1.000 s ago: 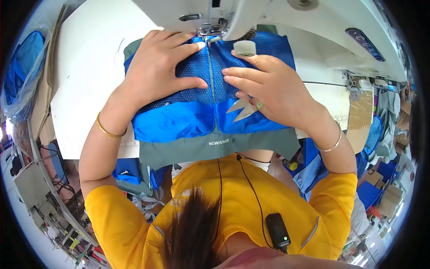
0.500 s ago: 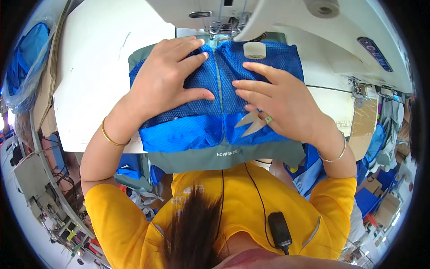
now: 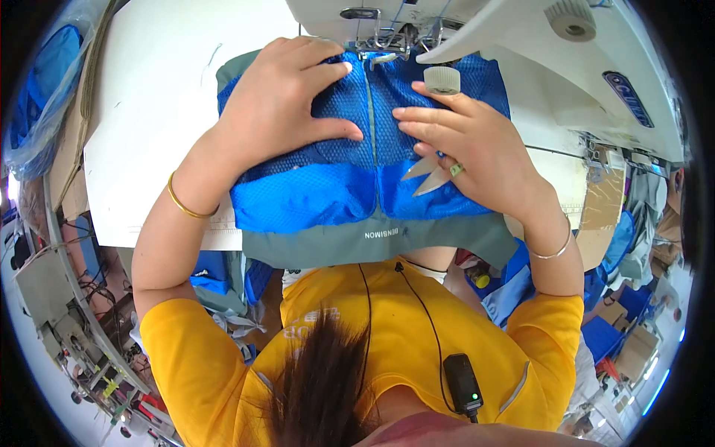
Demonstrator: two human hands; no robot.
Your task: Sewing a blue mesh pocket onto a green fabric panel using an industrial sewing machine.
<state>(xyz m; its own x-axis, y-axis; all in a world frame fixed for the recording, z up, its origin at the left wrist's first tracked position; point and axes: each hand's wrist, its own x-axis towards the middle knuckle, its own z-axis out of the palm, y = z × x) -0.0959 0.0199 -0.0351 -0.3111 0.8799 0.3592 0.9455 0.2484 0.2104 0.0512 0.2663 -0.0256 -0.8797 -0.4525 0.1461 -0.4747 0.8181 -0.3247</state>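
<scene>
My left hand (image 3: 284, 104) lies with fingers spread on a blue mesh fabric piece (image 3: 324, 195) with a centre seam and a grey-green band (image 3: 313, 246), its fingertips close to the presser foot of the white sewing machine (image 3: 503, 30). My right hand (image 3: 484, 153) rests on the right half of the fabric, upper fingers extended and lower fingers round metal scissors (image 3: 424, 179), whose open blades point left over the cloth. A white ribbed cylinder (image 3: 442, 78) sits just beyond my right fingertips. The needle area is partly hidden among metal parts.
The white tabletop (image 3: 141, 171) extends to the left, beside cardboard and bagged blue fabric (image 3: 46, 82). On the right are a cardboard piece (image 3: 602, 216) and piles of blue and grey cloth (image 3: 622, 238). More blue pieces (image 3: 212, 272) lie below the table edge.
The machine and fabric appear farther right in the view than a second ago. Both my hands have shifted slightly along with the fabric, keeping much the same grip and placement.
</scene>
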